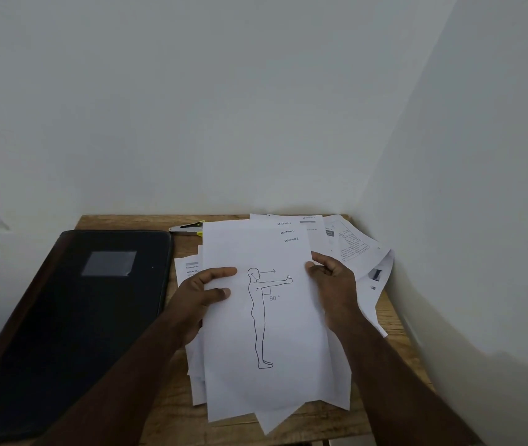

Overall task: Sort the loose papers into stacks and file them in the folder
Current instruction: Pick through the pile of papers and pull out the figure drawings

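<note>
— What sort of place is this?
— A plain room corner used as a small desk spot, home or office I cannot tell.
— What shows it?
— A small wooden worktop [185, 400] set against bare white walls [224, 107], with printed papers [349, 243], a black zip folder [72, 317] and a yellow-tipped tool [188, 227].

most of the loose white printed sheets [357, 249] are covered by the white top sheet with a standing-figure line drawing [265, 317], and their print is too small to be read. the black flat zippered folder [72, 317] is cut off at the bottom-left edge. a grey-and-yellow object [188, 227] is partly hidden behind the sheets.
</note>
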